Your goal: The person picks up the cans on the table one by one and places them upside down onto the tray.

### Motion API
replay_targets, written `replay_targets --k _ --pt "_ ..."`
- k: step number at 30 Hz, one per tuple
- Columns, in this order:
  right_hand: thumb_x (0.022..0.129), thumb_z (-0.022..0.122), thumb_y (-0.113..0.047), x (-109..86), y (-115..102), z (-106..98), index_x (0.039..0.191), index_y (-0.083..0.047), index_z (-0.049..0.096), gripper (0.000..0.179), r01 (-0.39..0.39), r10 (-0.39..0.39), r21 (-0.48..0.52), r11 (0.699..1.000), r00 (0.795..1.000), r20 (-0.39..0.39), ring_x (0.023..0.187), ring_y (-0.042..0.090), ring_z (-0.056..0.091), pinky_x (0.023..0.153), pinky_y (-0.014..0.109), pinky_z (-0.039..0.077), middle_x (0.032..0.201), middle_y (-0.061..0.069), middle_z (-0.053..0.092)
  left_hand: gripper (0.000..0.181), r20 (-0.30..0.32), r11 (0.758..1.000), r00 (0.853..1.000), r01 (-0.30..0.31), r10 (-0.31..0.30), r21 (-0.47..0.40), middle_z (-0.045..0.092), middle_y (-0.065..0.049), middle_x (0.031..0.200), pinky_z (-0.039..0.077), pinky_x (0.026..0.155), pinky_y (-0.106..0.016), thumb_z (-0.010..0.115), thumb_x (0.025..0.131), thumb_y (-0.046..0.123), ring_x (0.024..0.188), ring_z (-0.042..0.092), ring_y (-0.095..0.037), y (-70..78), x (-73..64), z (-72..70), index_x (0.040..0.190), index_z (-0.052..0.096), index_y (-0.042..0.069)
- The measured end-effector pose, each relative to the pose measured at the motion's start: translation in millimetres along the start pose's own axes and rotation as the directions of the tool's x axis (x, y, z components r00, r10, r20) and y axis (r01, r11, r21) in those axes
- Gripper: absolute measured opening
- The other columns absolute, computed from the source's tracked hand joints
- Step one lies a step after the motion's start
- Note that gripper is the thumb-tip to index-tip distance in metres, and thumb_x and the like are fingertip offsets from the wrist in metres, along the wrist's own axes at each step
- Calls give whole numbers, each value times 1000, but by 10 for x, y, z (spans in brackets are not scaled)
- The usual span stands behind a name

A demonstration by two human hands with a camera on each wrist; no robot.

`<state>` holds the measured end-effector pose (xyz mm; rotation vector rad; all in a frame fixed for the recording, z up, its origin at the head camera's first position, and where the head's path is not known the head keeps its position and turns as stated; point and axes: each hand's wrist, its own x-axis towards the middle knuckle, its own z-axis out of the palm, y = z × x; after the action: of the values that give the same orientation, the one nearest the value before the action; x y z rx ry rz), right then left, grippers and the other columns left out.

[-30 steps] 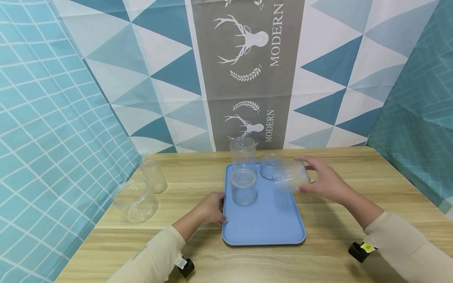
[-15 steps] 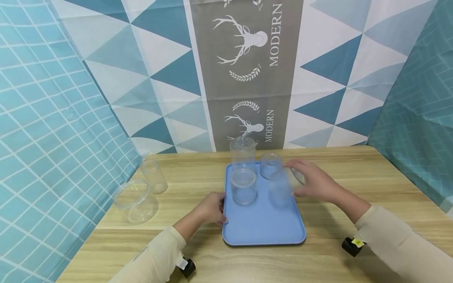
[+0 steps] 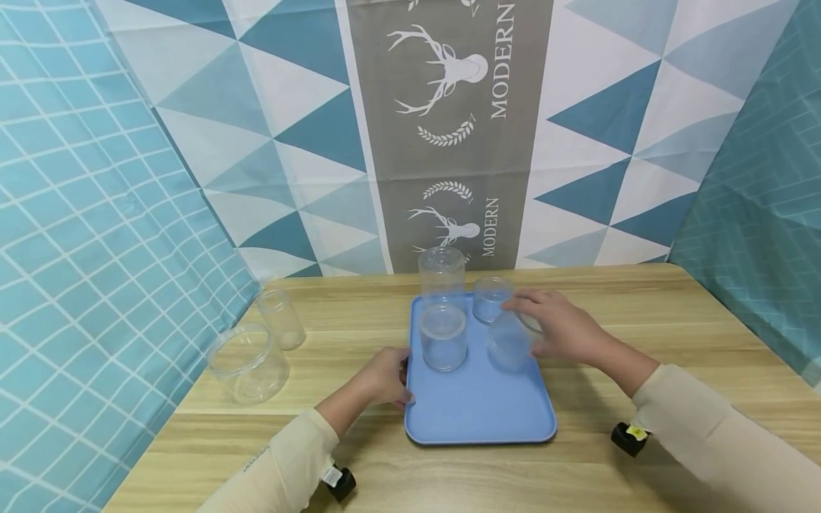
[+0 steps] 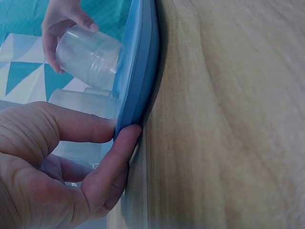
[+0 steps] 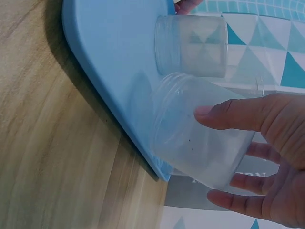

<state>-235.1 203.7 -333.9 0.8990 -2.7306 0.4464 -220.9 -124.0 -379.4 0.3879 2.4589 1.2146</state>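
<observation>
My left hand (image 3: 385,377) pinches the left rim of a blue tray (image 3: 481,417), thumb on the inner side and fingers at the outer side in the left wrist view. With my right hand (image 3: 567,328) I hold a clear jar (image 5: 205,138) over the tray's right side, thumb on one side and fingers on the other. That jar leans, its threaded neck pointing down close to the tray surface. Other clear jars stand on the tray: a tall one (image 3: 441,274) at the back left, a jar (image 3: 444,345) in front of it, and a short one (image 3: 492,299) at the back right.
Left of the tray, a wide clear jar (image 3: 250,367) and a narrow clear jar (image 3: 282,324) stand on the wooden table (image 3: 359,456). A patterned cloth (image 3: 449,142) hangs behind the table's back edge, with a blue grid cloth (image 3: 96,249) along the left.
My right hand has moved left and lowered the jar toward the tray, with its neck turned downward. The left hand stays at the tray rim.
</observation>
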Motion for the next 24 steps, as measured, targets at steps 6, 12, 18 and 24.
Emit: replay_targets --k 6,12,18,24 --pt "59 90 -2 56 -24 38 131 -17 60 80 34 -31 -67 997 999 41 117 47 49 70 51 55 136 20 51 86 -3 1000 1000 3 -3 1 56 -17 87 58 55 -31 74 66 -23 63 66 -24 9 -4 3 142 35 -15" --pt "59 90 -3 115 -99 31 133 -18 59 82 43 -33 -112 993 995 91 115 46 50 68 51 55 136 20 51 77 0 1000 1000 -4 4 0 58 -17 86 58 55 -31 74 66 -22 65 66 -23 4 -12 2 136 43 -14" --pt "63 91 -11 201 -170 20 140 -19 54 86 41 -11 -178 983 985 170 118 49 48 67 53 55 140 21 49 75 -3 1000 1000 -11 11 -3 58 -17 86 58 55 -31 74 66 -23 65 66 -23 -1 -14 1 134 45 -13" --pt "65 91 -16 259 -210 20 143 -21 51 88 56 -8 -224 973 978 208 118 47 48 67 52 56 142 20 47 83 -3 1000 1000 -9 9 -15 57 -17 87 58 56 -31 74 66 -23 65 66 -23 -12 -9 3 141 38 -14"
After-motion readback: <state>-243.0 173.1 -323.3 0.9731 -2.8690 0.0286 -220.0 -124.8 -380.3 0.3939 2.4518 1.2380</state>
